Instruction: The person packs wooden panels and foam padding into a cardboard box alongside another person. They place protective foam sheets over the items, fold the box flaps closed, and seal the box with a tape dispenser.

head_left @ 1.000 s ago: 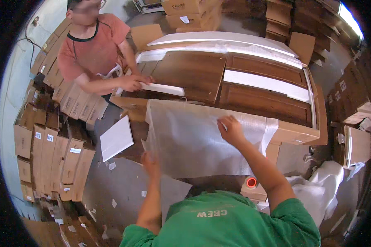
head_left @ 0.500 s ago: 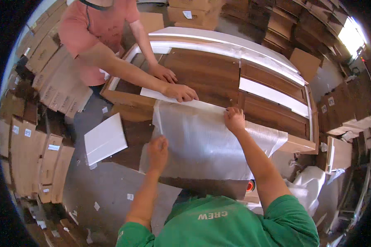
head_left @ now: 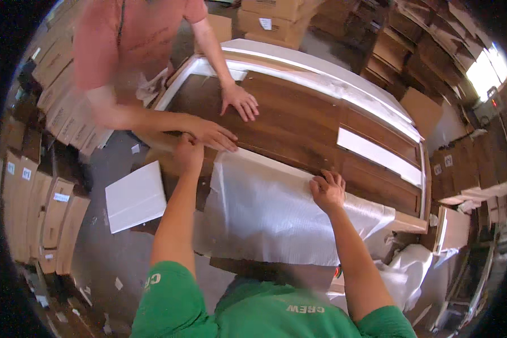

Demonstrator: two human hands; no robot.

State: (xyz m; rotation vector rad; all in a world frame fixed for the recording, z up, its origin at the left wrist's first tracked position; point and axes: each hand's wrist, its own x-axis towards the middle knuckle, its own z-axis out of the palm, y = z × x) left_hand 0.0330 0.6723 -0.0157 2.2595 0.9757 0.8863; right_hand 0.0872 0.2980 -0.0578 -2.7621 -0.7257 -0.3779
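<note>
Plastic sheet (head_left: 270,225) hangs over near side of cardboard box (head_left: 410,221); clock read from sheet's middle. Right hand (head_left: 328,192) at 2 o'clock, fingers bent over sheet's top edge. Left hand (head_left: 189,152) at 10 o'clock, fingers curled, just beside co-worker's near hand (head_left: 213,135) (cannot tell whether either own hand grips). Brown panels (head_left: 290,115) in box, 12 o'clock. White board (head_left: 136,197) at 9 o'clock.

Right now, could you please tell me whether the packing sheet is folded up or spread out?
Spread out: the packing sheet hangs broad down the near side of the box, the right hand near its top.
</note>
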